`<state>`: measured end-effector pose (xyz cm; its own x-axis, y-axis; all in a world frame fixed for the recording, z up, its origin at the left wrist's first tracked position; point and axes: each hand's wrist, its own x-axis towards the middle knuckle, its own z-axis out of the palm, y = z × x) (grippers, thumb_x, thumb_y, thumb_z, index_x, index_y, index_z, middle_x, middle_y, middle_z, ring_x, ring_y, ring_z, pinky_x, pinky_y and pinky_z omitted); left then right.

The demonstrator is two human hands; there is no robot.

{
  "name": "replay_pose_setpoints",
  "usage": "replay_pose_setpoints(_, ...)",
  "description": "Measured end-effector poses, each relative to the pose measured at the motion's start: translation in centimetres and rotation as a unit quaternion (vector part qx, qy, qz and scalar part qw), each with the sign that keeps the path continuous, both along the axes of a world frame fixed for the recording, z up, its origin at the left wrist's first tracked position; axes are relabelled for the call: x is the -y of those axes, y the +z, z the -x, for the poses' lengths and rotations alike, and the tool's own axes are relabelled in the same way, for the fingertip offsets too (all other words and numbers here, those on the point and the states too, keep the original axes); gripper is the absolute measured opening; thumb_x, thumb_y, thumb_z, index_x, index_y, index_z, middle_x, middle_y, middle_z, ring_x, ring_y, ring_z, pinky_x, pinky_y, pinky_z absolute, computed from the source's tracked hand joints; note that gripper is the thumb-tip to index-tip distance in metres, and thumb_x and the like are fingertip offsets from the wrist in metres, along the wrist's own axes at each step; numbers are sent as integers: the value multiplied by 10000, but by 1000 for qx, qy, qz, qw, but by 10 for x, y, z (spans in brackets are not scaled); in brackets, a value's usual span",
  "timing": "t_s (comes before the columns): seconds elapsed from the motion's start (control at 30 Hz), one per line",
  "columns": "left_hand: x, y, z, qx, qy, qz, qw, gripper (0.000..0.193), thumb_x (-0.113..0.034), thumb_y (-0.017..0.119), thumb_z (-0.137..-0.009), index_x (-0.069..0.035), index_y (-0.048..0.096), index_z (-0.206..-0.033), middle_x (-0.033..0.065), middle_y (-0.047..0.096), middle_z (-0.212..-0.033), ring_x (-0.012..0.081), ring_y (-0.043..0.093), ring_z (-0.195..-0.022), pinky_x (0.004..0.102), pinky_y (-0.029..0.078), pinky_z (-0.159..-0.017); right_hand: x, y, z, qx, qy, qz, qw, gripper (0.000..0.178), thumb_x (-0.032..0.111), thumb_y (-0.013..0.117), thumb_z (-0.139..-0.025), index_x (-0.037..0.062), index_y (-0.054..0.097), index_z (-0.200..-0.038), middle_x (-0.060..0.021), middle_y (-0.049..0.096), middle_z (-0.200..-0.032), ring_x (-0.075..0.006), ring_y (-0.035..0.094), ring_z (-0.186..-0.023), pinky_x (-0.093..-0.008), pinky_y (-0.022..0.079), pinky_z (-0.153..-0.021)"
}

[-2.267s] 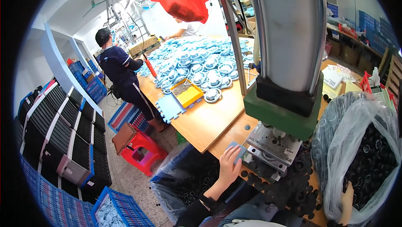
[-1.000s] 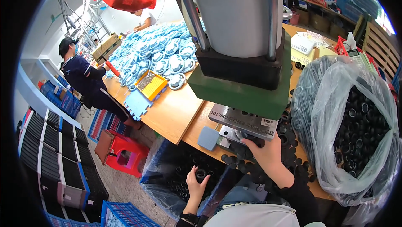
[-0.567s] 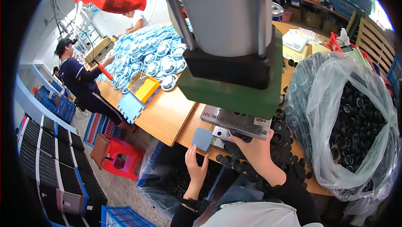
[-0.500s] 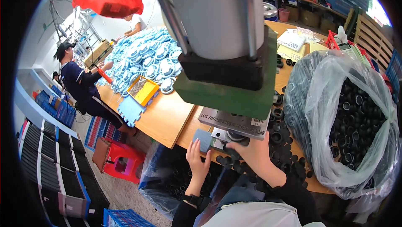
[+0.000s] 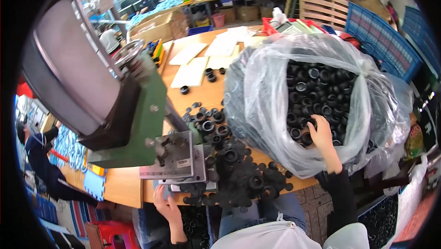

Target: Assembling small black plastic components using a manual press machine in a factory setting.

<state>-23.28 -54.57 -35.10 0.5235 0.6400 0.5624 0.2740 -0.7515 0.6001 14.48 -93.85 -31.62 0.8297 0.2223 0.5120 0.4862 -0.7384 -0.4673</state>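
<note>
My right hand (image 5: 322,135) is inside the clear plastic bag (image 5: 257,97) at the right, its thumb and fingers curled round a black ring-shaped part (image 5: 312,123) on top of a heap of black parts (image 5: 324,86). My left hand (image 5: 169,206) is at the table's front edge, just below the metal die (image 5: 177,155) of a green press (image 5: 154,88). Its fingers are loosely spread and hold nothing, close to a small blue-grey pad (image 5: 166,191). Many loose black rings and discs (image 5: 243,175) lie between the die and the bag.
The press's big grey cylinder (image 5: 69,60) rises at the left. Papers (image 5: 190,71) lie on the wooden table (image 5: 179,97) behind the loose parts. A red basket (image 5: 268,26) and blue crates (image 5: 381,42) stand beyond the bag. A red stool (image 5: 117,234) is at lower left.
The view has turned to the right. My right hand has left the press die and reached into the bag of black parts. My left hand stays by the die at the table edge.
</note>
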Motion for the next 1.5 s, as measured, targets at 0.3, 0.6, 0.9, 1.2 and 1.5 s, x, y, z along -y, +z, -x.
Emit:
replay_pose_setpoints(0.3,40,62,-80,95,0,8,995,444,-81,683,-772,61,547,-1169,185,587,-1140,347,524,-1067,411,379,-953,6,-27,-85,-199,40,86,975,635,171,739,-748,47,463,-1307,-187,492,-1245,-370,515,-1128,-404,425,-972)
replay_pose_setpoints(0.6,34,83,-85,110,89,-109,984,385,-150,730,-750,32,598,-1062,214,601,-1021,400,547,-954,449,425,-833,-16,-6,-73,-77,102,-225,966,444,116,754,-741,52,579,-1144,-90,601,-1069,-206,592,-941,-325,476,-831)
replay_pose_setpoints(0.9,58,74,-76,152,78,-49,984,444,-236,822,-667,-36,640,-1019,118,628,-1010,317,544,-1021,431,378,-911,-100,99,130,-119,422,-160,884,474,-31,676,-698,-29,574,-1161,-126,475,-1226,-235,479,-1134,-309,363,-981)
replay_pose_setpoints(1.2,63,1,48,49,188,41,980,465,-205,805,-693,-44,624,-1089,125,622,-1035,295,556,-1019,385,422,-902,-229,66,205,-207,419,-310,828,647,85,815,-693,-26,487,-1239,-138,625,-1072,-206,613,-961,-326,488,-847)
replay_pose_setpoints(1.5,69,-124,137,-174,280,184,926,670,-368,761,-736,-23,527,-1261,167,578,-1197,331,461,-1208,470,336,-1001,-278,65,221,-91,356,-207,907,449,163,812,-679,26,588,-1043,-149,599,-996,-348,551,-945,-418,433,-826)
